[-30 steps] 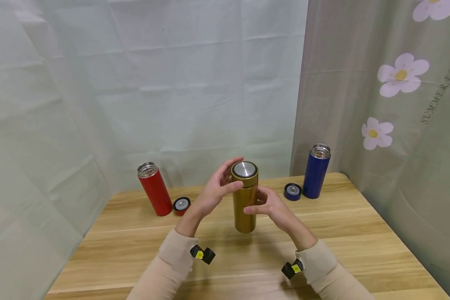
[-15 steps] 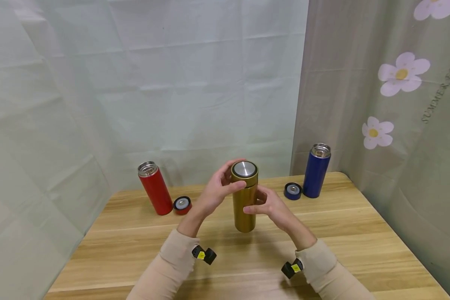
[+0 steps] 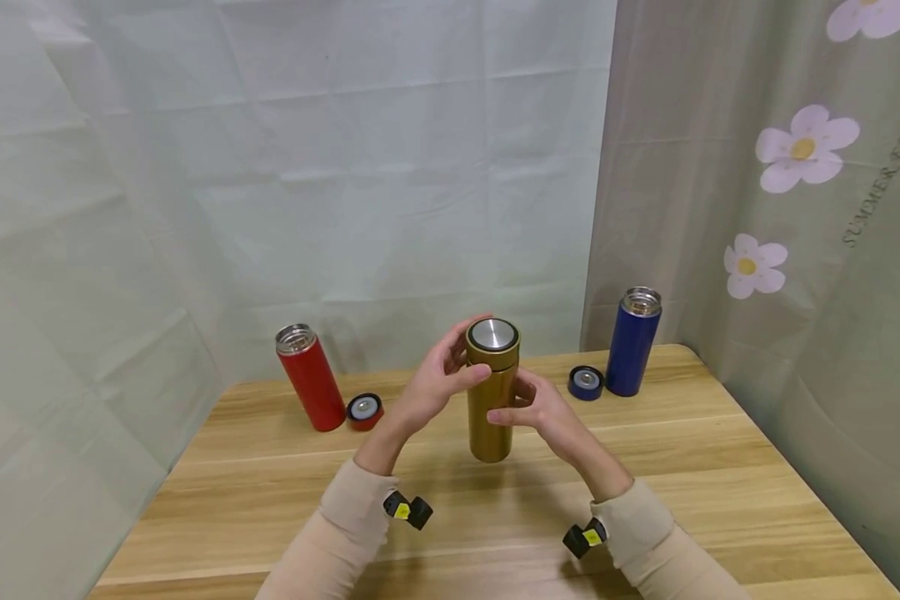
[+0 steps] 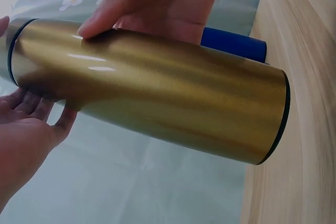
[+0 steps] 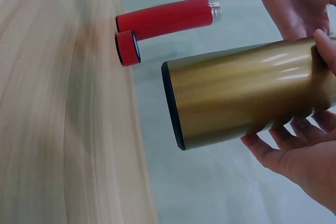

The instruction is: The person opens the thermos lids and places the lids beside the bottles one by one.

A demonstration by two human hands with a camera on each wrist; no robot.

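A gold thermos bottle (image 3: 489, 425) is held above the table, nearly upright, its base clear of the wood in both wrist views. On top sits its gold lid (image 3: 493, 354) with a silver disc. My left hand (image 3: 435, 379) grips the lid from the left, thumb across the front and fingers reaching behind. Lower down, my right hand (image 3: 547, 417) holds the body from the right, its thumb in front. The right fingers curl around the body in the right wrist view, where the thermos (image 5: 236, 93) hides part of the left hand (image 5: 299, 3).
On the wooden table (image 3: 450, 550), an uncapped red thermos (image 3: 315, 387) stands at the back left beside its upturned lid (image 3: 364, 410). An uncapped blue thermos (image 3: 633, 346) is at the back right, its lid (image 3: 586, 382) alongside. Curtains (image 3: 420, 183) surround the table.
The gold thermos has risen slightly and its top has shifted a little to the right, both hands still gripping it. The red and blue bottles stay put.
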